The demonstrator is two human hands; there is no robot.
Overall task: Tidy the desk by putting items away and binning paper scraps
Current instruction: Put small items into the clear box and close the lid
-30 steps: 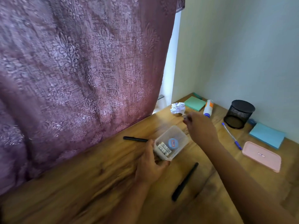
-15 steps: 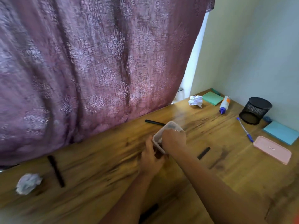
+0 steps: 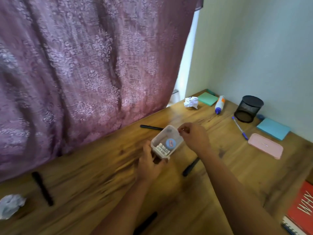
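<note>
On the wooden desk [image 3: 101, 175] by the curtain [image 3: 84, 65], left fingers [image 3: 149, 153] grip a clear box [image 3: 171, 134]; right fingers' [image 3: 183, 131] grasp unclear.

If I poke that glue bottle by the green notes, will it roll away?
Probably: the glue bottle lies on its side and looks round, so a sideways nudge likely rolls it. Its narrower blue cap may curve the path.

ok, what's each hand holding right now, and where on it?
Left hand grips the clear plastic box by its near end. Right hand hovers at the far rim with its fingertips pinched; whether they hold anything cannot be told.
</note>
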